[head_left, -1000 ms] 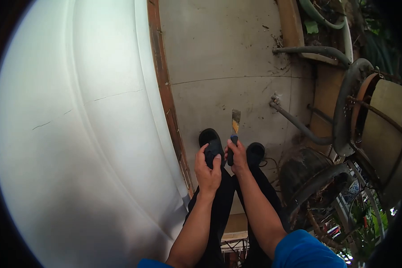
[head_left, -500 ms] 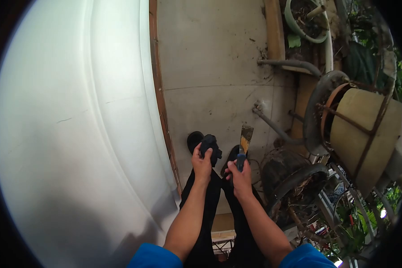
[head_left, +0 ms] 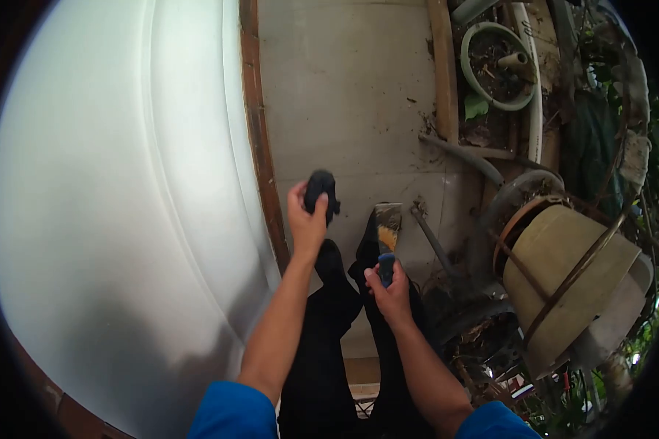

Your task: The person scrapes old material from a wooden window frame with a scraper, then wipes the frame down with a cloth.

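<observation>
My left hand point(head_left: 307, 217) is closed around a bunched black cloth point(head_left: 321, 194), held up in front of me near the foot of the white wall point(head_left: 124, 190). In my right hand point(head_left: 392, 293) is a putty knife point(head_left: 386, 241), gripped by its dark blue handle. Its wide metal blade points away from me and carries a yellowish patch and dark smears. The blade overlaps my right shoe in the view. What the cloth is exactly cannot be made out.
Pale floor tiles point(head_left: 344, 95) lie ahead, edged by a reddish-brown strip point(head_left: 252, 88) along the wall. On the right stand a large beige flowerpot point(head_left: 571, 271) in a rusty metal frame, a round pale-green planter point(head_left: 470, 66), pipes and greenery.
My left hand has moved forward and to the left with the black cloth. The putty knife has shifted slightly left, staying in my right hand. My feet and view have shifted.
</observation>
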